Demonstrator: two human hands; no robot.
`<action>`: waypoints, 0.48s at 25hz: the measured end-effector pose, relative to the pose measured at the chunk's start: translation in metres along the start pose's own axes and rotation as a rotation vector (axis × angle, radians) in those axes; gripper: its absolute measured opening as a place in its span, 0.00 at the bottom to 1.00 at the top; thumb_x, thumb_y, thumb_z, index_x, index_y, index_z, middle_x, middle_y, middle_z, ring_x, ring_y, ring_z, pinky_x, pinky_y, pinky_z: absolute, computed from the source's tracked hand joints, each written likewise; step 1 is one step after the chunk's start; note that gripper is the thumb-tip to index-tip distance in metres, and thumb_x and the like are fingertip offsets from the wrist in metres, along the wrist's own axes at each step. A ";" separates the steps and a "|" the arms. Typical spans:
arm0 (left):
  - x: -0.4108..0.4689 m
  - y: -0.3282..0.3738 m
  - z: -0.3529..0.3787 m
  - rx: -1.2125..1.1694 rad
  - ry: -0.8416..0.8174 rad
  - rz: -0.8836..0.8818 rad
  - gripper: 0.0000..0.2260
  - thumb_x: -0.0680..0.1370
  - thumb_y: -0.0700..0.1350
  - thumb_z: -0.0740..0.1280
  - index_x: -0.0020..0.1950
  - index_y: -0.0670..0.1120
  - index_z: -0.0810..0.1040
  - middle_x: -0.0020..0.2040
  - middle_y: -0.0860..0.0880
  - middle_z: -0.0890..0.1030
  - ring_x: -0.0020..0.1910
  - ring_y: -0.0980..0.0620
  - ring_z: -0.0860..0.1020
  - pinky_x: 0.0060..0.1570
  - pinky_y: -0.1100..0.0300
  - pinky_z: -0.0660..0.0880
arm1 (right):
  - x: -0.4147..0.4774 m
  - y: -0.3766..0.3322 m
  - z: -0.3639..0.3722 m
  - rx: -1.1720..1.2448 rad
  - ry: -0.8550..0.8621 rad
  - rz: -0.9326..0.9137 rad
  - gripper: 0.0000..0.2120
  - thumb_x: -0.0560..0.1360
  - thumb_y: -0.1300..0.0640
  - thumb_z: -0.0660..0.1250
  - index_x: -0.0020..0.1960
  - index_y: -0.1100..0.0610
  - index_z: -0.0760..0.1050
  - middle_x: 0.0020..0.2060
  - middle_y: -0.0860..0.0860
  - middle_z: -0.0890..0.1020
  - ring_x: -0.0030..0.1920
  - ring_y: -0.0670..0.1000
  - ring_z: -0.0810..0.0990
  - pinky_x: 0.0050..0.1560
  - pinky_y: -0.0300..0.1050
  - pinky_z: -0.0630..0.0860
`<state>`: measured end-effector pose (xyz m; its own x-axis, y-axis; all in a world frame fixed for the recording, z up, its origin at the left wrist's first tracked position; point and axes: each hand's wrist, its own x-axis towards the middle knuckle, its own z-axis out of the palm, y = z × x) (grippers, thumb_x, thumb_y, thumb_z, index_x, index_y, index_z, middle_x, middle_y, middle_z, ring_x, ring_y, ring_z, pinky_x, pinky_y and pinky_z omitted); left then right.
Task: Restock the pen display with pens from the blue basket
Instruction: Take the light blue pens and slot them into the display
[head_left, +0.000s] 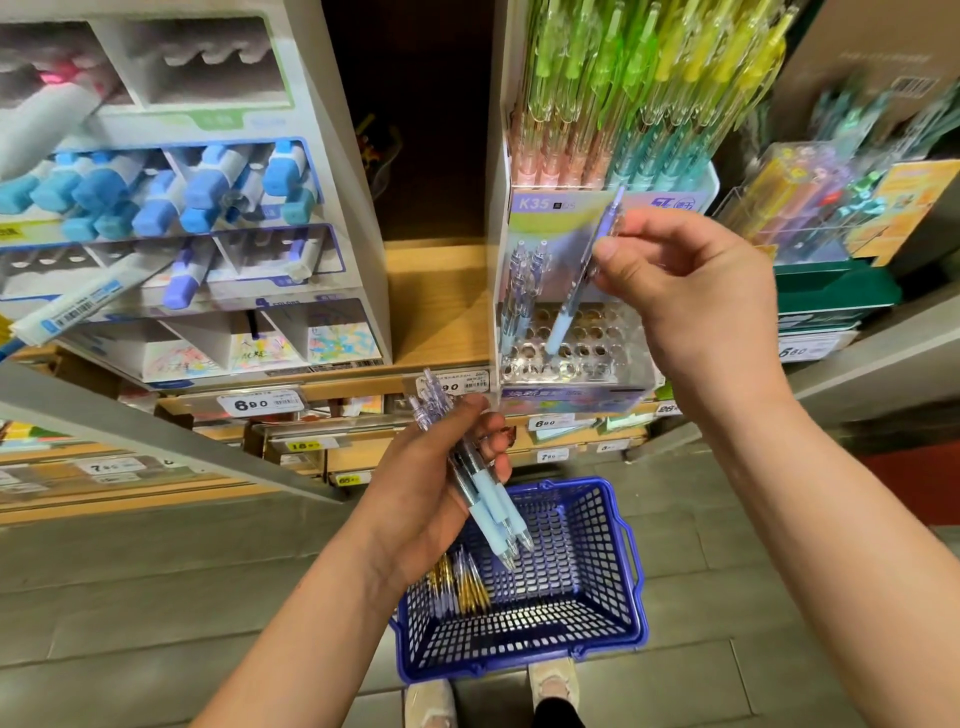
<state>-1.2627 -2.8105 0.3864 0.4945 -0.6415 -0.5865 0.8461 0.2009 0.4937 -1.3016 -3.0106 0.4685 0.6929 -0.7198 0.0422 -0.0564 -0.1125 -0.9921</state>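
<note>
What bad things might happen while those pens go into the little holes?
1. The right hand pinches one pen near its top only. Its tip could miss a hole in the clear holed rack and skid.
2. The left hand holds a bundle of pens slanting tips-down over the blue basket. One might slip out.
3. The standing pens beside it could get knocked.
</note>
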 end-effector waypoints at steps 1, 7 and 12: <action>0.000 0.000 0.001 -0.015 -0.008 -0.016 0.11 0.78 0.44 0.69 0.56 0.40 0.80 0.43 0.44 0.81 0.37 0.50 0.79 0.40 0.56 0.78 | 0.001 0.001 0.001 -0.008 0.011 -0.035 0.07 0.74 0.65 0.74 0.50 0.56 0.82 0.38 0.49 0.86 0.40 0.45 0.84 0.45 0.40 0.82; 0.002 0.000 0.001 -0.061 -0.005 -0.044 0.10 0.80 0.41 0.63 0.56 0.39 0.79 0.42 0.44 0.80 0.37 0.49 0.78 0.40 0.56 0.78 | 0.004 0.007 0.015 -0.138 0.017 -0.129 0.09 0.75 0.64 0.74 0.53 0.56 0.80 0.41 0.46 0.84 0.42 0.39 0.83 0.52 0.37 0.81; 0.003 -0.001 0.000 -0.037 -0.005 -0.004 0.07 0.76 0.41 0.72 0.51 0.40 0.86 0.42 0.44 0.81 0.38 0.50 0.80 0.40 0.56 0.81 | -0.002 0.017 0.014 -0.213 -0.020 -0.139 0.08 0.74 0.63 0.75 0.51 0.54 0.80 0.40 0.44 0.83 0.38 0.36 0.81 0.47 0.30 0.78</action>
<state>-1.2624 -2.8123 0.3841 0.4900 -0.6462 -0.5851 0.8549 0.2252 0.4673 -1.2943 -3.0016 0.4503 0.7187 -0.6737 0.1717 -0.1083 -0.3524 -0.9296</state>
